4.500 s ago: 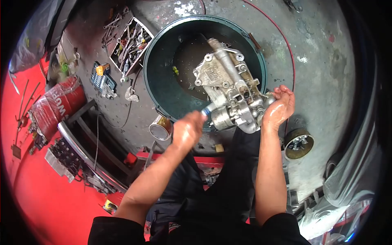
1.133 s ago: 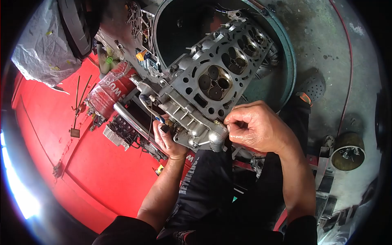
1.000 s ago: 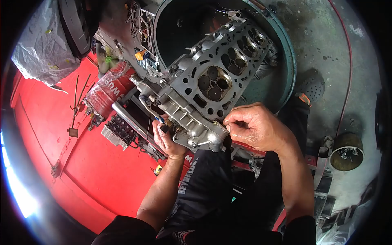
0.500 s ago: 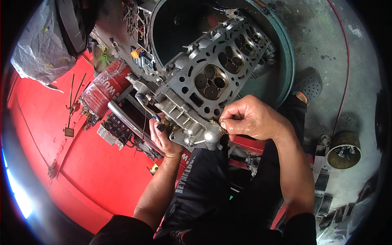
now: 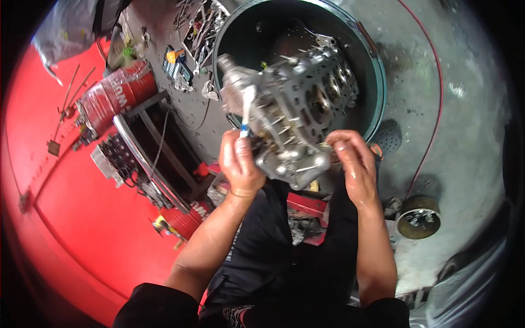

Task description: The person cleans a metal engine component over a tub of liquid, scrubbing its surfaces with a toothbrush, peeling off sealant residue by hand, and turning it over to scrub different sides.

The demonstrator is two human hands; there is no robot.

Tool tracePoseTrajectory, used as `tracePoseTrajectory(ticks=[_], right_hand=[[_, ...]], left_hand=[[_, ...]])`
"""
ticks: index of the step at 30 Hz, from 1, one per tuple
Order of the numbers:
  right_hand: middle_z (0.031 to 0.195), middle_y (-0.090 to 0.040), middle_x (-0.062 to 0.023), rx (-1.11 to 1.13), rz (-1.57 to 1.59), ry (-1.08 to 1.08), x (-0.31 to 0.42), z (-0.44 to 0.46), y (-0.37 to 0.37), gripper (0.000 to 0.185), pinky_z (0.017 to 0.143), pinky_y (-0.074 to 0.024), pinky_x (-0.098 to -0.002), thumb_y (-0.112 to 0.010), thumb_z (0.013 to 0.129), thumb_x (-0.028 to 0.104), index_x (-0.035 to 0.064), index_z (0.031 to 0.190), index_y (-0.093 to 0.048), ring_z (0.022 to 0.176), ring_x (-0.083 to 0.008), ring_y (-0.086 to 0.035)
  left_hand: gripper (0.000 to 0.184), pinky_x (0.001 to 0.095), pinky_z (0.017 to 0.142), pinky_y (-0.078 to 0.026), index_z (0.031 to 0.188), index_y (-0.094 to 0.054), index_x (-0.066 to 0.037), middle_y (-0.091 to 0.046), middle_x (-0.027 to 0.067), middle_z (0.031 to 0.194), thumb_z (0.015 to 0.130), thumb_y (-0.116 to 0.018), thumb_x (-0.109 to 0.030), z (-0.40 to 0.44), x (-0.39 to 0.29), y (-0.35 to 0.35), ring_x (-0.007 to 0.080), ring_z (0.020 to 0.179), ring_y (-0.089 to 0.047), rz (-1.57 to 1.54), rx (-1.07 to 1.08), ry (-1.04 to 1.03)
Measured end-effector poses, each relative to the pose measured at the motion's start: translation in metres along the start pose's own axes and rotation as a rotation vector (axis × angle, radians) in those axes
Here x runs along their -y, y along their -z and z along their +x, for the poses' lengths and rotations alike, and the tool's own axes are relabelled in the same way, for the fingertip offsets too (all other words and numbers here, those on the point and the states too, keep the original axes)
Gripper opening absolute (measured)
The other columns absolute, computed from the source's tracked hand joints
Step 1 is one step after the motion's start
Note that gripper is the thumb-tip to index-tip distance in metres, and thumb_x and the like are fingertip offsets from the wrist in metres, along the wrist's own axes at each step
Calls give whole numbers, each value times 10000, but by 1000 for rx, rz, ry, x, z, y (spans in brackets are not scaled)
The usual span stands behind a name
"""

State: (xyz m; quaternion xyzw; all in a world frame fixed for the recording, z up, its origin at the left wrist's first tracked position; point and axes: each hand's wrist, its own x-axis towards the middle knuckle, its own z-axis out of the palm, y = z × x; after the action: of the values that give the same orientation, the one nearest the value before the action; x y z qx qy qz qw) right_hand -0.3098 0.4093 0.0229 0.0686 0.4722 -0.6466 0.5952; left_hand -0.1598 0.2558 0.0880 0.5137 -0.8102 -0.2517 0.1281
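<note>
An aluminium cylinder head is tilted over a dark green tub, its near end toward me and slightly blurred. Its combustion chambers face up and to the right. My left hand is closed around a slim white-and-blue brush-like tool, which points up along the left side of the head. That hand is also against the head's near left side; whether it bears weight cannot be told. My right hand grips the near right corner with bent fingers, the fingertips partly hidden.
The round tub stands under the head, with dark liquid inside. Wrenches lie at the upper left. A red drum, another engine part and a metal frame are at left. A small pot of metal parts sits at right, near a hose.
The cylinder head has tipped and turned, so its flat face shows at a steeper angle. My left hand has come up with the brush-like tool now showing. The camera view has shifted.
</note>
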Motion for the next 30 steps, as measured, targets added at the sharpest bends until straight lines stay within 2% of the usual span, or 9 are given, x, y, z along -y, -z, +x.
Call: tracePoseTrajectory(ticks=[4,6,12,14,16,19,22,25,30], right_hand=[[1178,-605,-163,-311,-642,372,23,2,-37,343,888,-470,-362,-562,982,243,-17,1206,-577,1036,-268,-600],[1202,-592,-218,-364,-958,546,43,8,-61,395,928,-454,-453,-543,980,281,-14,1241,-572,1088,-386,-577],[1219,-605,-213,-547,-1046,468,52,32,-98,460,939,-462,-434,-529,977,363,5,1262,-577,1132,-377,-581],[1194,-629,-206,-603,-1034,495,44,34,-98,442,927,-471,-430,-537,966,352,3,1226,-615,1086,-365,-610],[1181,-637,-209,-630,-1054,484,40,33,-99,430,925,-473,-425,-540,963,336,0,1216,-626,1076,-363,-616],[1167,-648,-211,-624,-1141,573,41,38,-93,423,927,-471,-411,-531,964,321,1,1223,-629,1066,-358,-625],[1162,-657,-211,-700,-1038,513,39,45,-101,452,928,-464,-412,-519,964,365,3,1209,-638,1062,-365,-629],[1123,-676,-206,-994,-1174,306,39,46,-143,498,920,-464,-414,-553,939,428,16,1204,-643,1049,-363,-636],[1009,-705,-201,-1056,-1256,414,33,47,-141,405,858,-483,-420,-605,830,320,13,1075,-702,947,-359,-661]], left_hand=[[123,444,647,-444,848,-571,11,-553,178,780,922,-557,-86,6,-29,-14,374,705,-551,90,-11,-104],[170,396,632,-438,883,-553,-1,-530,142,748,978,-530,-140,5,-40,-25,316,676,-543,31,-68,-125],[149,360,571,-451,947,-536,-19,-570,104,732,990,-544,-161,20,-54,-24,230,595,-552,-193,-147,124],[111,317,591,-489,973,-543,-22,-588,45,797,974,-577,-128,26,-48,-6,146,665,-590,-955,-64,493],[103,258,588,-483,1029,-571,-37,-604,11,780,972,-589,-121,25,-12,27,59,694,-563,-796,-62,396],[131,349,588,-493,915,-652,-50,-627,84,743,910,-670,-180,21,47,59,210,666,-632,-109,85,-129],[162,418,613,-504,847,-666,-67,-630,115,766,868,-683,-227,24,65,62,301,707,-641,66,386,-209],[182,442,576,-510,774,-656,-82,-612,115,654,861,-652,-242,69,59,30,312,647,-643,144,295,-297],[220,426,599,-543,804,-696,-102,-679,122,689,886,-595,-279,106,58,52,302,672,-689,195,486,-300]])
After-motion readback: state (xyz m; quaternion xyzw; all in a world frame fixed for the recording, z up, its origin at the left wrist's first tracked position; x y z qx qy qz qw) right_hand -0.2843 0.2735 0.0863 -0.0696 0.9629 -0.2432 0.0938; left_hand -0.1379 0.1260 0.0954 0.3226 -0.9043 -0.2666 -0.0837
